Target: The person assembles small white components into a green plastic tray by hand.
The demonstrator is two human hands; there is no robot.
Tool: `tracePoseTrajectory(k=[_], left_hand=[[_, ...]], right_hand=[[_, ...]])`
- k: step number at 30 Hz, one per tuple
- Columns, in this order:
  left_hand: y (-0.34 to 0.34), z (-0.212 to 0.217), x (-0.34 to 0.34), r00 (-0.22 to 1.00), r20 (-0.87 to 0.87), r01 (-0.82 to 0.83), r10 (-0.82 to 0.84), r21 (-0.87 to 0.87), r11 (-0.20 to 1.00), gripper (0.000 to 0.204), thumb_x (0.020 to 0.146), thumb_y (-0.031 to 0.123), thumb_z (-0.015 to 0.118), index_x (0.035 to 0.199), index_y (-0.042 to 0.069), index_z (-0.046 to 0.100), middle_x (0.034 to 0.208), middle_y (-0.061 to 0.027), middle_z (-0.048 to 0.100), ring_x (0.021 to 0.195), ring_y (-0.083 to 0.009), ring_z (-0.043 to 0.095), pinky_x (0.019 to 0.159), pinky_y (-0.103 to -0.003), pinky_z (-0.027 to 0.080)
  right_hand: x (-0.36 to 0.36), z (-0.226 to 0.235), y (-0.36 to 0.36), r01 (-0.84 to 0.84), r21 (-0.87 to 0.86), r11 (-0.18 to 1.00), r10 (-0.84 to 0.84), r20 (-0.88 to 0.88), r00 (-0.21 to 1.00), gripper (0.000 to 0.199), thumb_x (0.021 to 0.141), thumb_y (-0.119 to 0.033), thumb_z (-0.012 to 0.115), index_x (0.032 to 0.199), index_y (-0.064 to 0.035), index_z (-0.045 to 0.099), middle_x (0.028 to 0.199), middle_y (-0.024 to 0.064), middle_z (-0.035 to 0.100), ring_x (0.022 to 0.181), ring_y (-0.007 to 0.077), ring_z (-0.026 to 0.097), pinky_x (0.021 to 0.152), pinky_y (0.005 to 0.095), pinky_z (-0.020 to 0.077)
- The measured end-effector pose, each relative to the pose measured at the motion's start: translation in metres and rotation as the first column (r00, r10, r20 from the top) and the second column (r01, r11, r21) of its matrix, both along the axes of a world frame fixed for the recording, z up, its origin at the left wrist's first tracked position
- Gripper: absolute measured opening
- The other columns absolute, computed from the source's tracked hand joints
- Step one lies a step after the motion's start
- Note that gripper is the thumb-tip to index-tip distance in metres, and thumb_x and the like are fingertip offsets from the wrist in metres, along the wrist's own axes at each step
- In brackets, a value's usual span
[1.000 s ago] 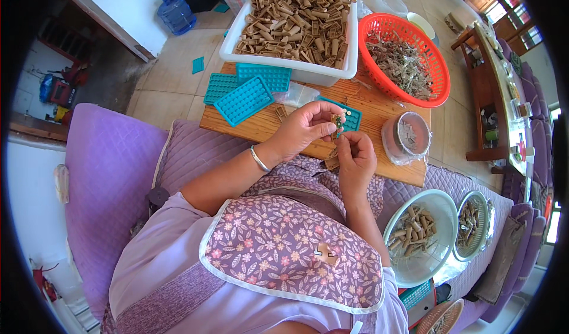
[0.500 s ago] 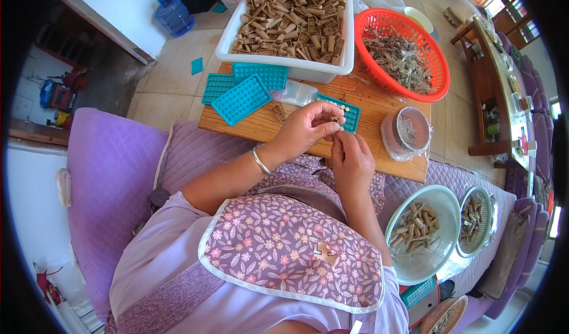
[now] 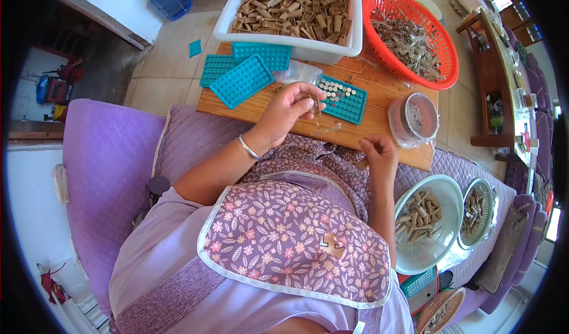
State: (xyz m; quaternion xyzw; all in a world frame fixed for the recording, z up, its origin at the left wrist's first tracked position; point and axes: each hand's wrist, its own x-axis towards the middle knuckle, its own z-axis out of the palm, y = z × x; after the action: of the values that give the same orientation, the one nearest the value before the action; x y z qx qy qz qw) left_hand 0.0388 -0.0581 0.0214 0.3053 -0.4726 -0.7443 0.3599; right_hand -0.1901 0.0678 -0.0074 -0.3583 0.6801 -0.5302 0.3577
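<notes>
My left hand (image 3: 290,112) is closed around a small brown trough-shaped piece (image 3: 315,106), held above the table's near edge. It resembles the pieces heaped in the white tub. Lower and to the right, my right hand (image 3: 381,149) has its thumb and fingers pinched together. A brown bit (image 3: 363,163) shows by these fingertips, too small to name. Beside my left hand lies a teal tray (image 3: 355,110) of round pockets, with several small whitish discs in its far and left pockets. A clear plastic scrap (image 3: 329,129) appears between my hands.
A white tub (image 3: 222,29) heaped with brown pieces stands at the back, next to a red basket (image 3: 451,67) of shredded stringy material. Further teal trays (image 3: 240,82) lie left. A plastic-lined round container (image 3: 413,120) sits right. Pale green basins (image 3: 453,239) of brown pieces rest on the seat.
My hands have parted: the right moved down and right, while the left went slightly left with the brown piece. The disc-filled tray is now more exposed. The whole view has shifted slightly.
</notes>
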Motion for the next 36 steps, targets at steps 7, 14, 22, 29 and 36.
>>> tracePoseTrajectory(k=[7,14,22,29,36], left_hand=[[0.016,-0.018,0.014,0.993,-0.015,0.118,-0.117,0.171,0.978,0.015,0.095,0.011,0.052,0.108,0.011,0.058,0.109,0.0003,0.063,0.097,-0.0077,0.060,0.077,-0.020,0.045],[0.032,-0.038,0.009,0.983,-0.002,0.179,-0.183,0.224,0.958,0.019,0.097,0.011,0.050,0.115,0.010,0.055,0.115,-0.0034,0.062,0.101,-0.0125,0.061,0.083,-0.025,0.048],[0.035,-0.043,0.002,0.984,-0.120,0.168,-0.135,0.329,0.929,0.023,0.097,0.013,0.053,0.119,0.007,0.052,0.116,-0.0074,0.062,0.103,-0.0164,0.062,0.088,-0.029,0.050],[0.030,-0.057,0.000,0.976,-0.188,0.178,-0.111,0.391,0.903,0.023,0.095,0.011,0.056,0.117,0.005,0.055,0.114,-0.0092,0.063,0.103,-0.0179,0.063,0.089,-0.030,0.051],[0.028,-0.066,-0.007,0.981,-0.135,0.179,-0.139,0.356,0.917,0.027,0.092,0.013,0.062,0.116,0.003,0.056,0.107,-0.0066,0.064,0.097,-0.0138,0.063,0.084,-0.027,0.052]], right_hand=[[0.020,-0.019,0.017,-0.330,0.377,0.865,0.501,-0.658,0.562,0.026,0.082,-0.005,0.053,0.104,-0.0092,0.068,0.098,0.0157,0.065,0.086,0.0343,0.065,0.073,0.0454,0.0514],[0.041,-0.035,-0.006,-0.291,0.670,0.683,0.730,-0.645,0.227,0.020,0.084,-0.011,0.050,0.092,-0.0089,0.069,0.088,0.0144,0.067,0.080,0.0325,0.067,0.064,0.0439,0.0537],[0.046,-0.067,-0.013,-0.326,0.677,0.659,0.728,-0.683,0.053,0.019,0.084,-0.013,0.051,0.080,-0.0059,0.069,0.079,0.0144,0.066,0.075,0.0284,0.070,0.061,0.0406,0.0562],[0.032,-0.016,0.008,-0.397,0.401,0.825,0.533,-0.784,0.317,0.009,0.082,-0.006,0.058,0.082,-0.0045,0.067,0.079,0.0134,0.066,0.076,0.0281,0.067,0.065,0.0383,0.0528],[0.052,0.025,-0.030,-0.254,-0.041,0.966,0.216,-0.410,0.886,0.007,0.080,-0.003,0.067,0.086,-0.0004,0.065,0.080,0.0106,0.064,0.068,0.0206,0.060,0.061,0.0314,0.0474]])
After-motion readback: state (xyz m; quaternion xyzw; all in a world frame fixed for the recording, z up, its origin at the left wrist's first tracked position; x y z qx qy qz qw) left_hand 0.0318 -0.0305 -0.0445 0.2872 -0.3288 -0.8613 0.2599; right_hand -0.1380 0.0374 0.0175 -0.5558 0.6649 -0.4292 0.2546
